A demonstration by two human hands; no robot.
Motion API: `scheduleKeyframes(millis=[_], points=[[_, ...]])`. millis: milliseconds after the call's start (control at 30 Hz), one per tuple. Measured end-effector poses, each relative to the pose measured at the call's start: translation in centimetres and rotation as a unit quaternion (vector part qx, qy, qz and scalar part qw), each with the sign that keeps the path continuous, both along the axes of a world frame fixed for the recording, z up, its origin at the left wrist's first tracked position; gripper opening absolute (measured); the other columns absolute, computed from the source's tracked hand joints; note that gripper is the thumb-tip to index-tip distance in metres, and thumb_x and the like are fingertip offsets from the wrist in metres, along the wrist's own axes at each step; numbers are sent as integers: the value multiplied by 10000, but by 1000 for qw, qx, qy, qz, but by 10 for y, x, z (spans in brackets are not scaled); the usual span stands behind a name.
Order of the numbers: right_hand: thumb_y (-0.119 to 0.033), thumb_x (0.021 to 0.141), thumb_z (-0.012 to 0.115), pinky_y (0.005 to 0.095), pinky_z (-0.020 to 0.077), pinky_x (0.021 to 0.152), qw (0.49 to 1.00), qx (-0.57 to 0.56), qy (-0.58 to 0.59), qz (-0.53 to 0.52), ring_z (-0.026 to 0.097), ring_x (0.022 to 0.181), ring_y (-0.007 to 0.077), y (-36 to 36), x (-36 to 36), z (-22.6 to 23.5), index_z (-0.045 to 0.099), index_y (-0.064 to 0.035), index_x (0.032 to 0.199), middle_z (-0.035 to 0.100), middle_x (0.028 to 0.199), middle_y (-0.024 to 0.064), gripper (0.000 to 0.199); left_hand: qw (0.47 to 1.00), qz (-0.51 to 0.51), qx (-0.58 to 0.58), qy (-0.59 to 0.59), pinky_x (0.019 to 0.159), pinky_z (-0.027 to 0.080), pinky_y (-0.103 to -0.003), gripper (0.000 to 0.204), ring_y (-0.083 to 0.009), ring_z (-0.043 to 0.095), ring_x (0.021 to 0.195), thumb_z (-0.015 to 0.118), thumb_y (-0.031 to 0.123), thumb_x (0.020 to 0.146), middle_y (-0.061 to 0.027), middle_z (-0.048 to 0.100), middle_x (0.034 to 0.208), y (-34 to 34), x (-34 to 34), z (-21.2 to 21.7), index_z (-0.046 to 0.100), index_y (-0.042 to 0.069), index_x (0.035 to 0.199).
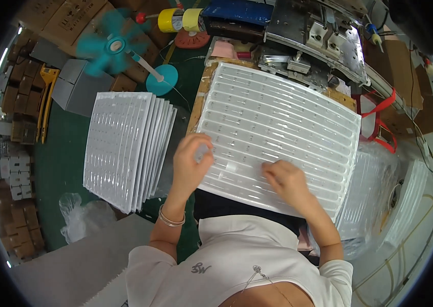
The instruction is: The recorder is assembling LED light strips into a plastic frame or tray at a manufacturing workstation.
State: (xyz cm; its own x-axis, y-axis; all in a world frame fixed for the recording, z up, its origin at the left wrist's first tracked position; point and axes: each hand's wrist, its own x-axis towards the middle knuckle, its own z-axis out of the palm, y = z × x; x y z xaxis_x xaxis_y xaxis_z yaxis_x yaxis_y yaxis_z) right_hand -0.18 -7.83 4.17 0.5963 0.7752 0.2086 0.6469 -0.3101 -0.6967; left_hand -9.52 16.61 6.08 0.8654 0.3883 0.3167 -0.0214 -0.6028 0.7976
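A large white ribbed panel (pixel 283 120), with long parallel rows and small marks along them, lies tilted on the workbench before me. My left hand (pixel 192 158) is over its left edge, thumb and fingers curved and apart, with nothing visible between them. Above the panel's near part, my right hand (pixel 288 180) has its fingertips pinched together. Whatever they hold, if anything, is too small to make out. Between the hands, a small pale patch (pixel 232 168) shows on the panel. To the left stands a leaning stack of similar white panels (pixel 119 146).
Behind the panel sits a metal machine (pixel 319 38) with clamps. A teal fan (pixel 116 46) stands at the far left, near cardboard boxes (pixel 55 20). Clear plastic wrapping (pixel 362 204) lies at right, by a red strap (pixel 383 105). A crumpled plastic bag (pixel 83 217) is at lower left.
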Motion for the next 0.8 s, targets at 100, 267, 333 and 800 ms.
scheduleKeyframes(millis=[100,267,333,800], points=[[-62,747,645,338,504,612,997,-23,-52,55,590,741,235,27,-25,7,633,-104,1031,565,804,62,287,986,-73,119,86,805,423,-361,227,-256,565,854,621,34,650,-97,612,899,-21,-20,-8,635,63,875],[-74,784,527,343,514,666,968,-153,-172,104,585,874,241,43,-25,-8,633,-132,1035,572,972,87,278,913,-88,371,148,872,361,-393,234,-227,530,884,643,100,665,-67,569,826,-40,-32,-22,661,112,898],[-67,776,542,351,517,668,966,-155,-163,128,594,862,245,43,-22,-16,630,-117,994,581,981,89,240,902,-110,382,168,841,356,-385,309,-221,503,872,624,94,689,-55,523,778,-35,-29,-16,663,116,995],[-71,744,631,352,527,668,981,-56,67,174,619,833,257,35,17,22,594,-98,1017,551,925,104,278,988,-143,-32,46,593,438,-235,396,-159,535,685,477,-25,739,-60,571,851,-20,95,36,549,58,1120]])
